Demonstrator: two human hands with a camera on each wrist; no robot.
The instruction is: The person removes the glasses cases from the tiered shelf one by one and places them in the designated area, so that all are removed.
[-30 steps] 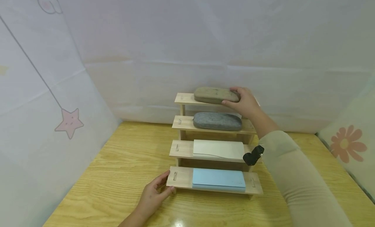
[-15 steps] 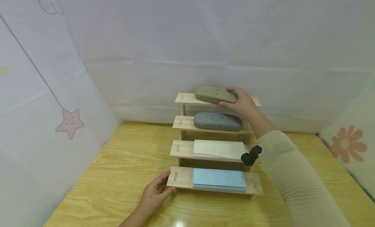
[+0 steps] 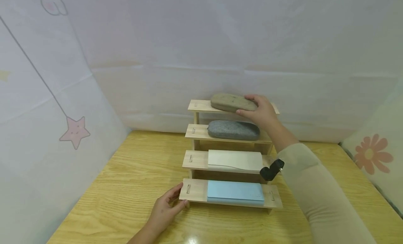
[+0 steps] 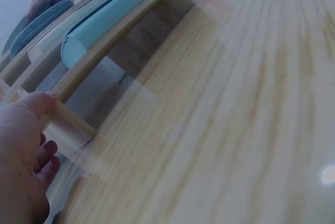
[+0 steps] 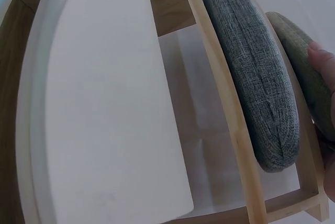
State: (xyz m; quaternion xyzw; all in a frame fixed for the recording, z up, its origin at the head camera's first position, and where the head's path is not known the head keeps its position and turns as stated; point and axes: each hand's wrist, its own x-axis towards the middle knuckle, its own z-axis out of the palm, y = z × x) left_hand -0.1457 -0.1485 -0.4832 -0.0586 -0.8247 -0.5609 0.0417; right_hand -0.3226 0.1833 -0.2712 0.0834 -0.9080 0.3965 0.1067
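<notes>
Olive-green case (image 3: pixel 231 102) lies with its right end pinched between the right hand's (image 3: pixel 262 112) fingers (image 3: pixel 253 97).

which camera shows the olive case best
The head view: the right hand hides only one end of the olive case. The right wrist view shows part; the left wrist view, a sliver behind the grey case.

Olive case (image 3: pixel 229 102), slightly angled, atop wooden stand (image 3: pixel 197 190)
</notes>
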